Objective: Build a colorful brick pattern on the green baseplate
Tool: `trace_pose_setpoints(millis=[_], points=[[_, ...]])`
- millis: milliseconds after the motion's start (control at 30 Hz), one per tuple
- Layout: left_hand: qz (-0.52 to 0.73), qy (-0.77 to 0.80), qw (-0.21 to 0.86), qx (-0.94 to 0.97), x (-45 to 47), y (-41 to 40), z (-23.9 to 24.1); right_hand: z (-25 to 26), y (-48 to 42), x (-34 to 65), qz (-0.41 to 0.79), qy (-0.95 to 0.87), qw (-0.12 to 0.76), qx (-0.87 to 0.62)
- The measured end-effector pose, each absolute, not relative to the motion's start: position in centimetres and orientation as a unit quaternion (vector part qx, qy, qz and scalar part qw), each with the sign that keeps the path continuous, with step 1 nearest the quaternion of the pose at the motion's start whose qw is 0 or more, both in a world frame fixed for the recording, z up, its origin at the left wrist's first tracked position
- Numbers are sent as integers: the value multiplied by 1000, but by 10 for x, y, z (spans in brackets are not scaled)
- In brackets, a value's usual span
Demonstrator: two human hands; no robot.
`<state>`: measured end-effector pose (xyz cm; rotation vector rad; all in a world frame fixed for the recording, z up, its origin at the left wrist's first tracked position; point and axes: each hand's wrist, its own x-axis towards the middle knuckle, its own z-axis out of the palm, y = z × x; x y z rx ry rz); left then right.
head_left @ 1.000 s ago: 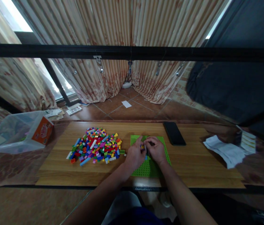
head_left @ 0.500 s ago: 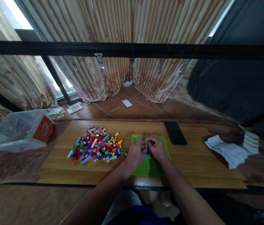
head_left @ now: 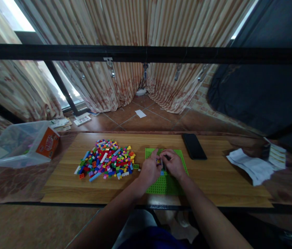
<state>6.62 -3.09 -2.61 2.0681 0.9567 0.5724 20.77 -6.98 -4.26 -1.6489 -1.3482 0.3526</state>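
A few bricks [head_left: 162,173] show on the green plate [head_left: 158,189]; many more lie in a heap [head_left: 113,159].
The left hand [head_left: 150,169] and right hand [head_left: 173,164] meet over the plate on the tabletop [head_left: 213,183], fingers bent; what either grips, I cannot tell. Much of the plate's near part is bare, and the heap, left of it, looks unplaced.

Studded plastic baseplate [head_left: 158,188]; smooth wood-grain board [head_left: 220,180]; crumpled paper [head_left: 251,166].

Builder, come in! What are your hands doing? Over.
Left hand, right hand: close together over green studded baseplate. Small light-blue bricks between, partly covered. Flat black phone alongside, not blocking.
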Motion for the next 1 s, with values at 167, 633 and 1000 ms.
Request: trace_pose_setpoints(millis=[167, 633, 1000], points=[[223, 379, 378, 814, 68, -31, -28, -40, -72, 202, 137, -560, 455, -678], [334, 393, 358, 778, -23, -32, -3, -45, -80, 204, 142, -479, 491, -714], [371, 599, 235, 670, -128, 12, -9, -56, -83, 210, 166, -471, 482, -720]])
